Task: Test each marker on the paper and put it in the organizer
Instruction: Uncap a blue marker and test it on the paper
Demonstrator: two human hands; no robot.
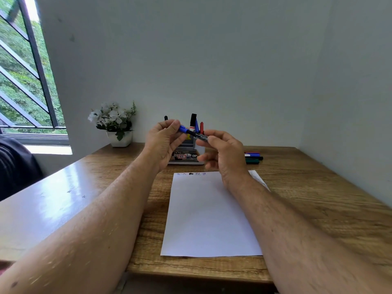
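Note:
Both hands hold one marker point(194, 133) in the air above the far end of the white paper point(210, 213). My left hand point(164, 143) pinches its blue cap end. My right hand point(224, 152) grips the dark barrel. The paper carries a row of small test scribbles point(191, 174) along its far edge. Behind the hands stands the organizer point(186, 154), partly hidden, with black, blue and red markers point(197, 124) sticking up from it. Loose markers point(253, 158) lie on the desk to the right of the organizer.
A white pot of white flowers point(114, 124) stands at the back left of the wooden desk point(318, 198). A barred window point(25, 77) is at the left. Walls close the desk at the back and on the right.

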